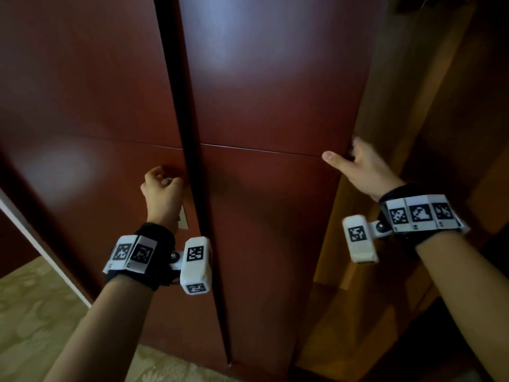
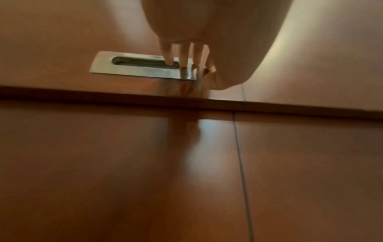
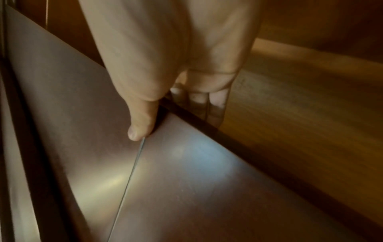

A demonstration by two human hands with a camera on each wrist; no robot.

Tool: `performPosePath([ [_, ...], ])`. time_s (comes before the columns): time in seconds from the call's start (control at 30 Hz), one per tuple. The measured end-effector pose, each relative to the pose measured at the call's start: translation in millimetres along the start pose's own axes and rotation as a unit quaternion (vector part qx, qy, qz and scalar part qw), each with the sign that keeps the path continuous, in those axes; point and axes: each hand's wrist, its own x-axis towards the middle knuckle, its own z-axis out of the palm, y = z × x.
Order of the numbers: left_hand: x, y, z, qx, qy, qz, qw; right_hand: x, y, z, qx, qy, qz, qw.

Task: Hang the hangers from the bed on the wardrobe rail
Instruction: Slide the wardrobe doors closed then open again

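Our left hand (image 1: 162, 188) hooks curled fingertips (image 2: 168, 60) into the metal pull (image 2: 143, 67) of the left door (image 1: 82, 106); at three o'clock, our right hand (image 1: 360, 166) clamps the right door (image 1: 275, 92) edge, thumb in front, fingers behind. These glossy panels look heavy and slippery, best taken by pull and edge. Hangers, bed and rail are out of view.

The right hand (image 1: 363, 172) has its fingers hidden behind the door (image 1: 275, 106) edge, and the wardrobe's interior is dark.
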Motion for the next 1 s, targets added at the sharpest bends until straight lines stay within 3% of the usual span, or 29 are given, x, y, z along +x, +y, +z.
performPosePath([
  [0.3,11.2,-49.9,1.8,-0.031,-0.034,-0.144,0.989,-22.7,22.8,-49.1,-0.003,0.059,0.010,0.998],
  [0.47,13.8,-56.6,10.0,-0.037,-0.036,-0.156,0.986,-34.7,33.3,-72.6,0.015,0.084,0.021,0.996],
  [0.57,12.2,-53.4,11.1,-0.040,-0.027,-0.160,0.986,-41.9,34.0,-83.7,-0.047,0.084,0.054,0.994],
  [0.67,13.4,-57.0,11.7,-0.044,-0.016,-0.160,0.986,-53.5,33.7,-88.9,-0.174,0.221,0.080,0.956],
  [0.73,18.7,-64.3,13.4,-0.048,-0.014,-0.161,0.986,-63.4,26.2,-82.1,-0.186,0.318,0.029,0.929],
  [0.77,20.1,-66.2,15.0,-0.051,-0.012,-0.163,0.985,-66.4,23.8,-78.1,-0.191,0.334,0.000,0.923],
  [0.83,24.9,-72.1,16.9,-0.058,-0.005,-0.161,0.985,-67.7,23.6,-68.6,-0.201,0.308,-0.041,0.929],
  [1.0,27.3,-76.0,17.9,-0.033,0.006,-0.159,0.987,-72.2,23.4,-43.5,-0.225,0.186,-0.067,0.954],
])
